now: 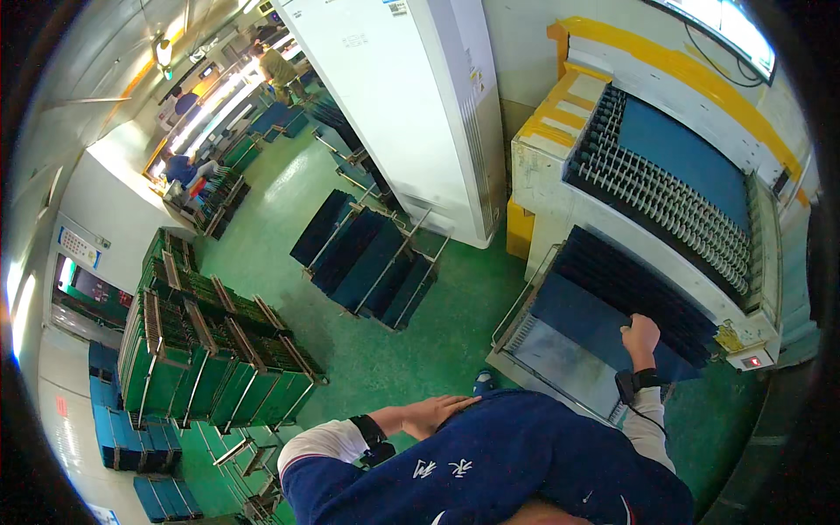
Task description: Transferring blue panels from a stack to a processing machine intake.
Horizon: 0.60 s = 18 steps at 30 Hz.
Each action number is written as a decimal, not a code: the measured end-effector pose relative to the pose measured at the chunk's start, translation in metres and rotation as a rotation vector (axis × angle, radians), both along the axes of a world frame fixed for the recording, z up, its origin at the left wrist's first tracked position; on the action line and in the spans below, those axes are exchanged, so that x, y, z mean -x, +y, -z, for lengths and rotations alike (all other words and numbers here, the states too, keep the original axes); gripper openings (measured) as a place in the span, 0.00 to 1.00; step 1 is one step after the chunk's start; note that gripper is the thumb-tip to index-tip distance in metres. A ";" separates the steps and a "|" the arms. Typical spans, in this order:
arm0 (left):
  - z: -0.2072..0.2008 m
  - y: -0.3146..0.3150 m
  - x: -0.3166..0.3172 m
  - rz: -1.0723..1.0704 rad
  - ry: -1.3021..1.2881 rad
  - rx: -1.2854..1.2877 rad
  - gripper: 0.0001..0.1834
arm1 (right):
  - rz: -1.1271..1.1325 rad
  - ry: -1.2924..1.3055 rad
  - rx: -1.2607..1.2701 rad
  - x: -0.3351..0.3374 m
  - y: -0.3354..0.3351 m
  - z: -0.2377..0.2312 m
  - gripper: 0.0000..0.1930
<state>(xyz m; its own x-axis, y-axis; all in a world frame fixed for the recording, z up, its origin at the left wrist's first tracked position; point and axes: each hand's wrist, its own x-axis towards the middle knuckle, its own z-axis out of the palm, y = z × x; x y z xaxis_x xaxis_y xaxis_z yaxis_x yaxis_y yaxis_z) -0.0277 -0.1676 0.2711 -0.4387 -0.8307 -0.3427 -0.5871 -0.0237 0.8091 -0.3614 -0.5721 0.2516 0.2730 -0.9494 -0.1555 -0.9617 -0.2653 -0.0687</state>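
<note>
My right hand (641, 341) is closed at the upper edge of a dark blue flat panel (573, 311), which leans in a metal rack (553, 354). Its fingers are curled, and their undersides are hidden. Behind that panel, several dark panels (612, 267) stand close together in the same rack. My left hand (435, 415) rests against the front of my dark blue shirt near the waist, fingers stretched out, holding nothing. Above the rack, a white roller machine (665, 201) carries a blue panel (687, 157) on its rows of rollers.
A rack of dark blue panels (367, 254) stands on the green floor ahead. Racks of green panels (219, 350) fill the left, with blue panels (140, 429) by the wall. A tall white cabinet (411, 105) rises at centre. Other people (276, 66) work at a lit bench farther back.
</note>
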 end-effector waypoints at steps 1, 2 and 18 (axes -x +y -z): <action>0.001 0.000 0.000 0.000 0.004 0.011 0.69 | 0.003 -0.004 0.006 0.000 0.000 0.000 0.21; 0.004 0.001 -0.001 -0.001 0.009 0.022 0.70 | 0.005 -0.009 0.012 0.001 0.001 0.000 0.21; -0.005 -0.001 -0.001 -0.007 0.006 0.019 0.70 | 0.014 -0.008 -0.003 0.002 -0.001 0.003 0.21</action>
